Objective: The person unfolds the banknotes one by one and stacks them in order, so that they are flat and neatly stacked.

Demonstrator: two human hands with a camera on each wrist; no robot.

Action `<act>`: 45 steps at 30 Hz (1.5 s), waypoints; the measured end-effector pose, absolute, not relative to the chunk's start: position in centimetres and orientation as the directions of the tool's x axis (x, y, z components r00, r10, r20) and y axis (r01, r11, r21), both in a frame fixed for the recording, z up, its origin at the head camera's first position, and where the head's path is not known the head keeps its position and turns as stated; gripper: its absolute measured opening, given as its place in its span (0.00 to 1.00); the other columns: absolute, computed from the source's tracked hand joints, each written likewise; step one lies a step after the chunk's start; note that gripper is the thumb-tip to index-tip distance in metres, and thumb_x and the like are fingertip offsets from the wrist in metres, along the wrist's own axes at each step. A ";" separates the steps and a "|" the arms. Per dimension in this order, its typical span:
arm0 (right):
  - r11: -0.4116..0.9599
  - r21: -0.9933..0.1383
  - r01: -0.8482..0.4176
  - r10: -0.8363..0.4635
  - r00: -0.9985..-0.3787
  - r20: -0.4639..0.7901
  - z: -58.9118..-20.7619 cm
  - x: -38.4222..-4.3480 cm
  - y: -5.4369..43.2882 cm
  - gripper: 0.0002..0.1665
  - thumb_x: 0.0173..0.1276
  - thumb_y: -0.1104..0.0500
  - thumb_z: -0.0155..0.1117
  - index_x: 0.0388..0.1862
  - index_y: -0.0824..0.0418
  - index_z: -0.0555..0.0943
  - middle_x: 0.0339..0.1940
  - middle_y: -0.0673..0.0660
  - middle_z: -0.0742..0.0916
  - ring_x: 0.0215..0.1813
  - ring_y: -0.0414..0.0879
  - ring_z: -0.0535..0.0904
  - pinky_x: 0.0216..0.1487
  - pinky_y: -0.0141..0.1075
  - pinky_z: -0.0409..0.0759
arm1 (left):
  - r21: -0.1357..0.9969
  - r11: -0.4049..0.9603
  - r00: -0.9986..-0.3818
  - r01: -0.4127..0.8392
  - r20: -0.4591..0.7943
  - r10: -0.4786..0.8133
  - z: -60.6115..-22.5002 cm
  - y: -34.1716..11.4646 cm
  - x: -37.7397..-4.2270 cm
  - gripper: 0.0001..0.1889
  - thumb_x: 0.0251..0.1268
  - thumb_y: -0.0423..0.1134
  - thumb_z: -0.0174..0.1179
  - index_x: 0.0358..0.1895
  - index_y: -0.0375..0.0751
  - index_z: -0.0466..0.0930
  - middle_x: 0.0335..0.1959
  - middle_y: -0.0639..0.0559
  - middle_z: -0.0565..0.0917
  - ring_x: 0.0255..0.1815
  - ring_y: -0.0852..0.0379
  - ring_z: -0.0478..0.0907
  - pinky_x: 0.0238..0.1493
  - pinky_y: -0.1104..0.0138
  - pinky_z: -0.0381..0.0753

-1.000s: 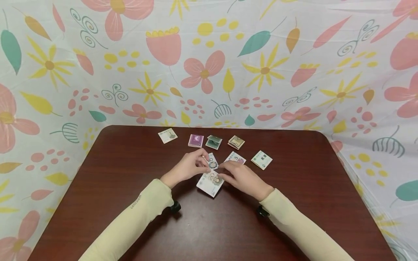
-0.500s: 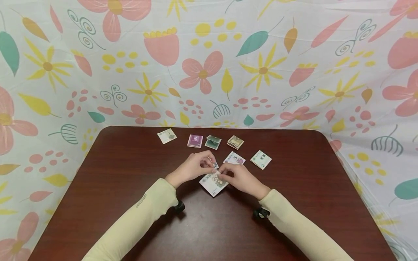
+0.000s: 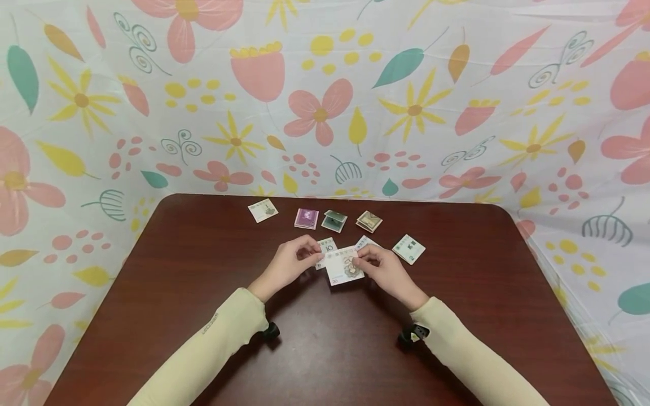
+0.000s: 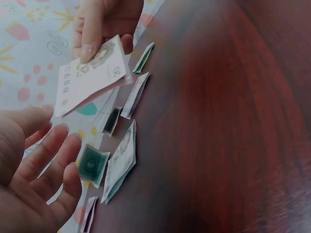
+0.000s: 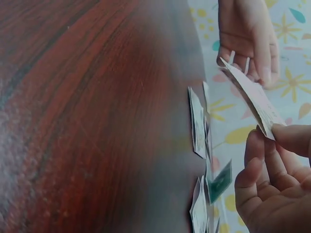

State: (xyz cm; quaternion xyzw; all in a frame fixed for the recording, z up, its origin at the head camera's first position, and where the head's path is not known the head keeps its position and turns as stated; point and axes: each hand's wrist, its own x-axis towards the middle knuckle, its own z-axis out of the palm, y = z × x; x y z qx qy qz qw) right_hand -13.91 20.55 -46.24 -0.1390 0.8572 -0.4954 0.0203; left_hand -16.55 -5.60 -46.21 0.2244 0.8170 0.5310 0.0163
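my right hand (image 3: 384, 268) pinches the folded 20 note (image 3: 337, 269) by its right edge, above the table (image 3: 325, 349). my left hand (image 3: 291, 258) has its fingers loosely parted beside the note's other end; whether they touch it i can't tell. if my one sure pinch slackens, the loose fold could spring open and slip, and a drop here could knock the 10 note (image 3: 328, 244) just behind askew.

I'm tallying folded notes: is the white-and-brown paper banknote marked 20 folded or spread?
Folded: in the left wrist view, the white-and-brown paper banknote shows a second, pinkish layer beneath its printed face.
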 end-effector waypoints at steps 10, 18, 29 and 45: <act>0.394 -0.907 -0.150 -0.208 -0.976 0.072 -46.4 -13.7 20.4 0.07 0.74 0.64 0.68 0.43 0.68 0.82 0.29 0.57 0.87 0.24 0.41 0.75 0.26 0.33 0.74 | 0.901 0.309 -0.911 0.303 0.179 0.372 -46.5 -4.8 -15.8 0.03 0.70 0.32 0.68 0.39 0.39 0.83 0.33 0.47 0.86 0.29 0.41 0.84 0.28 0.63 0.83; 0.360 -0.929 -0.086 -0.156 -0.987 0.031 -46.6 -13.5 20.0 0.08 0.73 0.64 0.68 0.44 0.68 0.81 0.25 0.57 0.85 0.24 0.43 0.73 0.25 0.33 0.72 | 0.916 0.297 -0.925 0.270 0.162 0.343 -47.0 -4.4 -15.0 0.03 0.70 0.34 0.68 0.40 0.41 0.83 0.33 0.48 0.85 0.20 0.54 0.77 0.21 0.68 0.76; 0.347 -0.929 -0.126 -0.223 -0.974 0.049 -46.8 -13.6 20.2 0.14 0.77 0.61 0.64 0.57 0.67 0.81 0.30 0.58 0.87 0.25 0.50 0.78 0.27 0.40 0.78 | 0.956 0.211 -0.932 0.203 0.123 0.340 -47.4 -4.3 -14.5 0.02 0.72 0.29 0.64 0.40 0.34 0.81 0.29 0.29 0.84 0.17 0.54 0.75 0.19 0.70 0.72; 0.348 -0.909 -0.229 -0.356 -0.929 0.098 -46.0 -14.2 20.8 0.17 0.80 0.65 0.58 0.64 0.63 0.82 0.49 0.59 0.86 0.37 0.63 0.83 0.32 0.46 0.83 | 0.975 0.166 -0.939 0.150 0.088 0.333 -47.5 -4.9 -14.6 0.03 0.71 0.26 0.64 0.41 0.29 0.81 0.31 0.26 0.83 0.16 0.61 0.69 0.21 0.72 0.68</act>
